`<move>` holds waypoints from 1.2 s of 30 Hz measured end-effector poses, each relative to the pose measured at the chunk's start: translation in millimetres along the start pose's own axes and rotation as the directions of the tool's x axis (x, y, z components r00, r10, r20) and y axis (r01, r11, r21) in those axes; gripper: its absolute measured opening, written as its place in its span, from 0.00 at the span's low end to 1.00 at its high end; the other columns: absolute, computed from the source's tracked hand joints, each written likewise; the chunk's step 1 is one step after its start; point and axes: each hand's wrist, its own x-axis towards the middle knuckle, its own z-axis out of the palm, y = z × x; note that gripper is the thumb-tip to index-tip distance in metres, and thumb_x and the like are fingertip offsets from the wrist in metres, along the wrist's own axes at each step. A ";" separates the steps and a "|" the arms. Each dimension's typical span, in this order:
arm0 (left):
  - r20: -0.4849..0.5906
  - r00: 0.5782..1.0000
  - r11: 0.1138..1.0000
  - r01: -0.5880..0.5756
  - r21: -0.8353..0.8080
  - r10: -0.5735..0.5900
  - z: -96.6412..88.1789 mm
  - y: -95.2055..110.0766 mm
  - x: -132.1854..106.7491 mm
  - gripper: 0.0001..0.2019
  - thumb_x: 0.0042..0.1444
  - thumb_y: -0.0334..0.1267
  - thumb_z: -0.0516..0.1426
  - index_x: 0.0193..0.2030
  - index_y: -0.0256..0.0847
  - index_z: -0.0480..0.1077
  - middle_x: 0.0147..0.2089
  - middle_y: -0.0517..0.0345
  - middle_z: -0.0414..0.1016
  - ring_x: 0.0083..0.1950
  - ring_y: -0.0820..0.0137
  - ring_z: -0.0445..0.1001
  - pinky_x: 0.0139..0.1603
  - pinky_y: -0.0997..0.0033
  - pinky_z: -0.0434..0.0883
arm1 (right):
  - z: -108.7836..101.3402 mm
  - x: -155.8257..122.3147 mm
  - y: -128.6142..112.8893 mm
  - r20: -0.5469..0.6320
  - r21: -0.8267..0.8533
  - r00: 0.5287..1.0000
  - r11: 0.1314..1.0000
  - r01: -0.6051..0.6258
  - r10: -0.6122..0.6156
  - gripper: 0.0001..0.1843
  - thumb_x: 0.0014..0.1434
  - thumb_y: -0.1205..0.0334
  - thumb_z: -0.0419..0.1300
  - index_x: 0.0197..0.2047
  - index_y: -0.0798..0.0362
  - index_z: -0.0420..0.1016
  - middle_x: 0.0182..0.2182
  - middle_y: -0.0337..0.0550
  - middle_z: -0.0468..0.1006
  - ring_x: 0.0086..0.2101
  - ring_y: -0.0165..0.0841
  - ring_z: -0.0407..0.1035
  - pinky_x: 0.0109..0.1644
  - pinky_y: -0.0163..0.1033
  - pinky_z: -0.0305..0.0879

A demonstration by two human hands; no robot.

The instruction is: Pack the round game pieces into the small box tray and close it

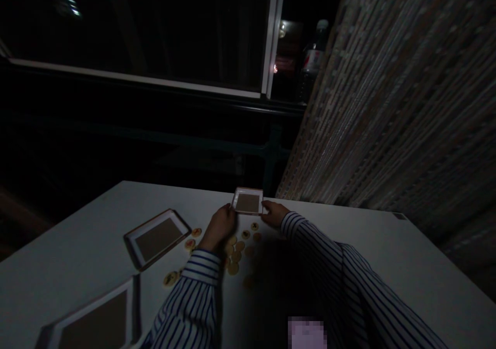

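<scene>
A small square box or tray (247, 202) with a brown inside and white rim is lifted a little above the white table (387, 256). My left hand (220, 227) grips its left edge and my right hand (274, 213) grips its right edge, fingers closed on the rim. Both arms wear striped sleeves. Below the box several round yellow tokens (237, 251) lie scattered on the table between my wrists.
A second, larger tray (156, 238) lies left of my left hand, and a third tray (93, 320) sits at the near left edge. A woven curtain (403, 90) hangs at the right. A bottle (314, 54) stands on the dark window ledge behind.
</scene>
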 end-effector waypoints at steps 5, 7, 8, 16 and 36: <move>0.039 0.998 0.999 -0.040 -0.014 0.041 4.1 2.8 -2.8 0.17 0.56 0.38 0.43 0.45 0.32 0.66 0.45 0.42 0.72 0.46 0.64 0.71 0.46 0.68 0.64 | 4.7 1.6 -7.5 0.032 -0.081 0.999 0.996 0.038 -0.035 0.28 0.49 0.61 0.54 0.55 0.51 0.61 0.48 0.46 0.71 0.46 0.37 0.66 0.48 0.39 0.59; 0.044 0.998 0.999 -0.036 -0.012 0.036 5.4 1.3 -2.0 0.17 0.56 0.38 0.43 0.44 0.32 0.66 0.45 0.41 0.72 0.46 0.63 0.71 0.45 0.68 0.64 | 6.0 2.6 -9.0 0.039 -0.113 0.999 0.993 0.038 -0.034 0.25 0.50 0.62 0.53 0.53 0.50 0.64 0.46 0.47 0.72 0.45 0.38 0.66 0.47 0.40 0.59; 0.047 0.998 0.999 -0.034 -0.011 0.034 6.0 0.3 -1.5 0.17 0.56 0.38 0.43 0.44 0.32 0.66 0.45 0.41 0.73 0.45 0.63 0.71 0.45 0.68 0.64 | 6.6 3.2 -9.6 0.040 -0.128 0.999 0.991 0.033 -0.028 0.23 0.50 0.62 0.52 0.51 0.49 0.65 0.45 0.47 0.73 0.45 0.38 0.67 0.46 0.40 0.60; 0.042 0.998 0.998 -0.041 -0.043 0.043 6.9 -4.1 0.2 0.18 0.56 0.39 0.43 0.47 0.33 0.65 0.47 0.42 0.72 0.47 0.64 0.70 0.47 0.68 0.64 | 7.5 3.3 -12.2 0.004 -0.200 1.000 0.980 -0.016 0.017 0.16 0.54 0.62 0.49 0.45 0.49 0.71 0.40 0.47 0.75 0.42 0.36 0.68 0.42 0.38 0.60; -0.009 0.994 0.926 0.098 -0.366 -0.109 -2.6 -13.4 5.8 0.22 0.52 0.42 0.50 0.49 0.29 0.66 0.43 0.45 0.75 0.43 0.65 0.73 0.43 0.69 0.67 | -19.5 -23.3 -20.1 -0.135 -0.152 0.985 0.985 0.085 -0.105 0.15 0.60 0.61 0.45 0.42 0.51 0.71 0.39 0.44 0.76 0.42 0.32 0.68 0.45 0.34 0.57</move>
